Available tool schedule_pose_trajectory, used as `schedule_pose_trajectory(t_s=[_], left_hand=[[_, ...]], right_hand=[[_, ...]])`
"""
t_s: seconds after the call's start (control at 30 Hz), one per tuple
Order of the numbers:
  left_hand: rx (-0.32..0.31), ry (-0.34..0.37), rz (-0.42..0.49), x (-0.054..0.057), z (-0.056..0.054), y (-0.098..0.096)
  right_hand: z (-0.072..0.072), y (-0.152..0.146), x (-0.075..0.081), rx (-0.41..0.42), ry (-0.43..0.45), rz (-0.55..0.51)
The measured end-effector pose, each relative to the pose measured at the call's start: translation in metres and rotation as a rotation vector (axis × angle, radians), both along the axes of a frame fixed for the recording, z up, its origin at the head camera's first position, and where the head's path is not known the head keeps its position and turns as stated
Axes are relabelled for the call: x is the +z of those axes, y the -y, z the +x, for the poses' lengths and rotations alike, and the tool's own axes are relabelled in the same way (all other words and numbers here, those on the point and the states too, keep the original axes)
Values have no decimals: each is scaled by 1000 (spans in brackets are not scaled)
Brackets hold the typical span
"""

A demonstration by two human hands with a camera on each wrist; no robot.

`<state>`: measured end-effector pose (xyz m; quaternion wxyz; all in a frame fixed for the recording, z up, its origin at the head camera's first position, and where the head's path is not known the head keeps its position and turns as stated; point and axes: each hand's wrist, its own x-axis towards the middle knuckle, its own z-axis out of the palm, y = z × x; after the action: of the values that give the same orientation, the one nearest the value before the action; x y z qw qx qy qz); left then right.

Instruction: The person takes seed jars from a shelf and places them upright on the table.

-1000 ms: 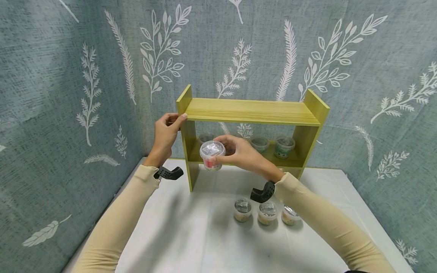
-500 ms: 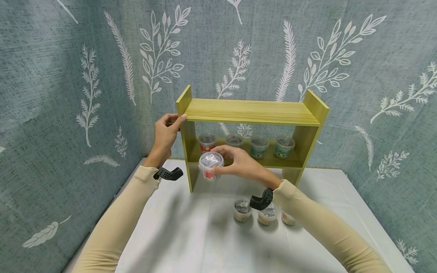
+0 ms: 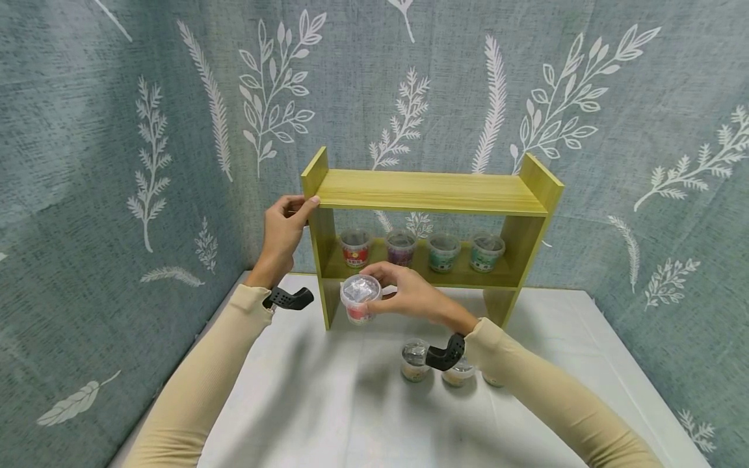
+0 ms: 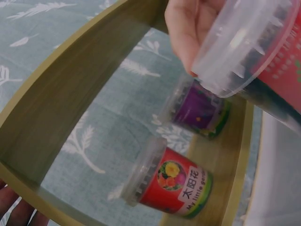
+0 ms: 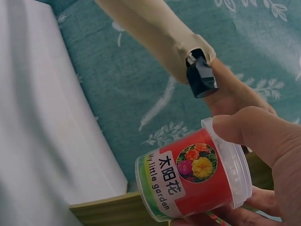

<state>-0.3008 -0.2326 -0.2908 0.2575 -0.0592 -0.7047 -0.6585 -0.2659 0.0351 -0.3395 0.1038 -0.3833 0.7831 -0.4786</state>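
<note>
My right hand grips a clear-lidded plant tub with a red label, thumb and fingers round its rim. In the right wrist view the tub shows a flower picture and the words "My little garden". It hangs in front of the yellow-green wooden shelf, just below the middle board. With its thumb on the front edge, my left hand holds the shelf's left upright near the top. Standing on the middle board are a red tub, a purple tub and two green tubs.
On the white table, several lidded tubs with yellowish labels stand in front of the shelf, partly covered by my right wrist and its black camera mount. A blue-grey leaf-patterned cloth hangs behind and at both sides.
My right hand has lowered the held tub from in front of the middle board to below it, uncovering the red and purple tubs behind. My left hand stays on the shelf.
</note>
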Motion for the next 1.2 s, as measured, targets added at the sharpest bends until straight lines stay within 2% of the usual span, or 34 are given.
schedule_pose_trajectory(t_s=[0.13, 0.5, 1.2], left_hand=[[-1, 0, 4, 0, 0, 0], [6, 3, -5, 0, 0, 0], [7, 3, 7, 1, 0, -1]], right_hand=[[0, 1, -5, -2, -8, 14], [1, 2, -20, 24, 54, 0], [2, 13, -62, 0, 94, 30]])
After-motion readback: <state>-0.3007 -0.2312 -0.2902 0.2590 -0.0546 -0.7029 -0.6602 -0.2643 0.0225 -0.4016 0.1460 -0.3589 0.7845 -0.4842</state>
